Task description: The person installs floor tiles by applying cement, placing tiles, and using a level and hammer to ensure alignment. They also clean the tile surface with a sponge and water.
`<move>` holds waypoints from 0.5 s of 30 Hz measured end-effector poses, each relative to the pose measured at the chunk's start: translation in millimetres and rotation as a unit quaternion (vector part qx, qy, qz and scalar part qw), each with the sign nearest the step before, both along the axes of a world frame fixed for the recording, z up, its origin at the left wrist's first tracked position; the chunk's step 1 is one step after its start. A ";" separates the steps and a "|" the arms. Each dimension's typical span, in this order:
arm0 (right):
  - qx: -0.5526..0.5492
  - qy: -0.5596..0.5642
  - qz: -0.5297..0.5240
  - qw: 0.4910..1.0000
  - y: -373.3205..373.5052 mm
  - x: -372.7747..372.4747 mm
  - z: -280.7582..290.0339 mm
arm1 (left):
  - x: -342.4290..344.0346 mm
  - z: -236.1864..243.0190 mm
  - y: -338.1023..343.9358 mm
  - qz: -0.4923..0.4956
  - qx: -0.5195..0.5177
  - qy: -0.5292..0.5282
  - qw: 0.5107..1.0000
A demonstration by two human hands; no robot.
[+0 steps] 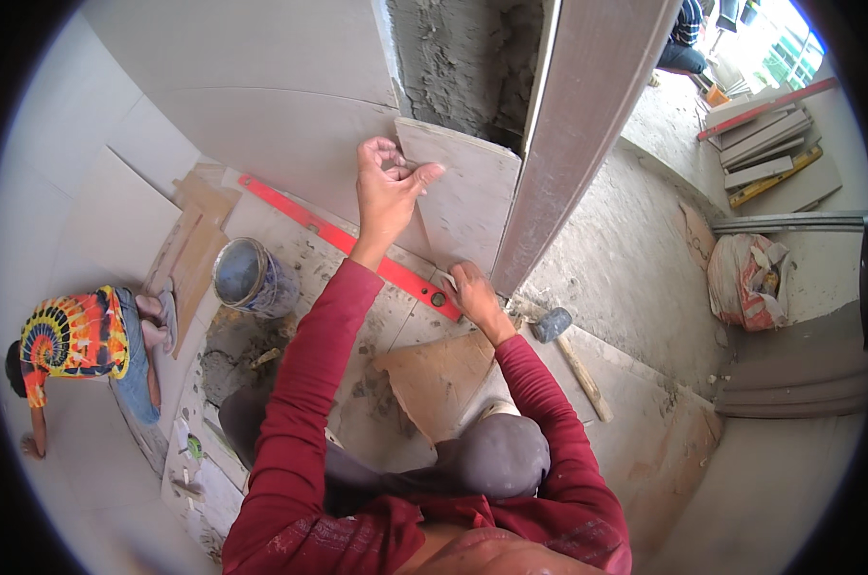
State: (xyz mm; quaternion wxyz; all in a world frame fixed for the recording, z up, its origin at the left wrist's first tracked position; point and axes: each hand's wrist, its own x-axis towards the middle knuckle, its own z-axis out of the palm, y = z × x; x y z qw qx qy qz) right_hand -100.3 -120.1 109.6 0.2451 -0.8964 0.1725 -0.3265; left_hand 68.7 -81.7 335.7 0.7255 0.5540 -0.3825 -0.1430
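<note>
A narrow grey wall tile [467,187] stands upright beside the door frame, below a strip of bare wet mortar [472,67]. My left hand [386,196] is at its upper left edge, thumb stretched over the tile and fingers loosely curled near the neighbouring wall tile [290,129]. Down at the tile's foot, my right hand [474,295] has its fingers closed together; a small pale piece shows at the fingertips, too small to name. Just below, a red spirit level [357,251] lies along the wall base, its right end near my right hand.
A black-headed mallet [573,355] lies right of my arm, by the brown door frame [587,125]. A bucket [252,276] and cardboard [439,379] are on the floor. At far left a co-worker [79,335] crouches. A white sack [748,278] sits at right.
</note>
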 end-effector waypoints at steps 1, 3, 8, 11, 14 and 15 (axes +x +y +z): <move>0.003 0.026 0.004 1.000 -3.2 1.1 -15.4 | 7.4 -2.2 -0.1 0.023 0.016 -0.034 0.999; 0.011 0.076 0.009 0.997 -8.4 2.4 -37.5 | 20.9 -6.5 -3.8 0.066 0.050 -0.104 0.991; -0.017 0.100 -0.014 0.995 -10.3 -12.9 -72.5 | 11.9 9.2 -8.3 0.134 0.129 -0.181 0.966; -0.047 0.131 -0.028 0.990 -0.5 -13.7 -82.8 | 15.6 9.8 -5.1 0.167 0.148 -0.210 0.952; -0.066 0.141 -0.037 0.987 0.1 -15.3 -89.2 | 16.9 6.3 -8.3 0.178 0.141 -0.234 0.945; -0.062 0.142 -0.035 0.987 -1.8 -16.3 -90.4 | 16.6 5.8 -8.9 0.179 0.138 -0.243 0.943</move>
